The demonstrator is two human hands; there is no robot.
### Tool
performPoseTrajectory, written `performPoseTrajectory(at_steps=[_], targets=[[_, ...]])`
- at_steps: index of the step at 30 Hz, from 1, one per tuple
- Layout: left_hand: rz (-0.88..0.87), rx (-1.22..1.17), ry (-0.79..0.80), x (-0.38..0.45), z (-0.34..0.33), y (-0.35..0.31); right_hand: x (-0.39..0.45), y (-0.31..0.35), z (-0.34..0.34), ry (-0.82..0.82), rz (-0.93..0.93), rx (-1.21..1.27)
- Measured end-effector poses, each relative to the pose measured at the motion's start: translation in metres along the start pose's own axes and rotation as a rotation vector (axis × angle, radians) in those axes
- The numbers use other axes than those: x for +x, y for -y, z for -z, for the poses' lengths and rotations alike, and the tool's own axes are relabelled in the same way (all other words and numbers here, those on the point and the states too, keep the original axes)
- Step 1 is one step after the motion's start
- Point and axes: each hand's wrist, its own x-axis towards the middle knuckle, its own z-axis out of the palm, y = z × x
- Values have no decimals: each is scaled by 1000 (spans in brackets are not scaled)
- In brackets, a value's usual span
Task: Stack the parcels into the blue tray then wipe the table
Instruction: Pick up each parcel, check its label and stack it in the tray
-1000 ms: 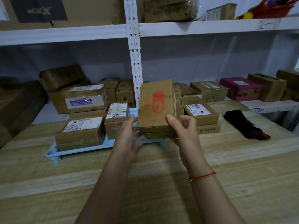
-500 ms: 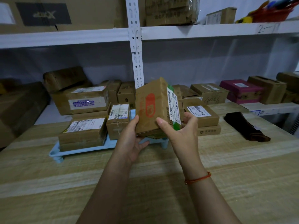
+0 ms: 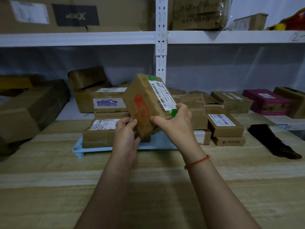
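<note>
Held parcel [image 3: 148, 104]: a rectangular brown corrugated-cardboard box, creased and slightly crushed at the edges. It is in the air above the near edge of the blue tray [image 3: 77, 147], tilted, with one corner pointing down. The broad face toward the camera carries a red rounded stamp. The adjoining narrow face carries a white barcode label, and green tape shows at both ends of that face.

Left hand [image 3: 126, 134]: fingers curled round the box's lower left edge, gripping it. Right hand [image 3: 176, 123]: thumb pressed on the stamped face, fingers wrapped round the labelled side, gripping it. A thin orange-red cord bracelet [image 3: 197, 161] sits on the right wrist.

Blue tray: pale blue plastic, flat, with a low rim and short feet, resting on the desk [image 3: 49, 187]. A flat brown parcel with a white label [image 3: 99, 133] lies at its left end on top of a second, thinner one. Another brown box [image 3: 196, 109] stands at the tray's right end, partly hidden by the right hand.

Just right of the tray on the desk: a labelled brown box [image 3: 225, 125] stacked on a thinner one [image 3: 228, 140]. Further right lies a dark brown, limp cloth [image 3: 274, 141], long and folded.

Desk surface: light wood-grain laminate, matte, banded.

Behind: white metal shelving with a perforated upright [image 3: 161, 47]. The lower shelf holds more brown cartons and one magenta box [image 3: 265, 101]. The upper shelf holds large cartons, one wrapped in clear film [image 3: 199, 13].
</note>
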Motion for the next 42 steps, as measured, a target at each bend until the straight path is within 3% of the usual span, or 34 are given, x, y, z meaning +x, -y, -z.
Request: performPoseTrajectory(at_steps=[9,15,26,42], targets=[[-306,263,-337,42,67,-55,13,34,-54,231,87,-114],[-349,381,-190,64,96,-80,34,48,-80,353,193,-205],[-328,442,-278,84,123,-64,58,35,-120,273,151,140],[-268,527,-299,87,132,-50,56,18,-133,234,132,43]])
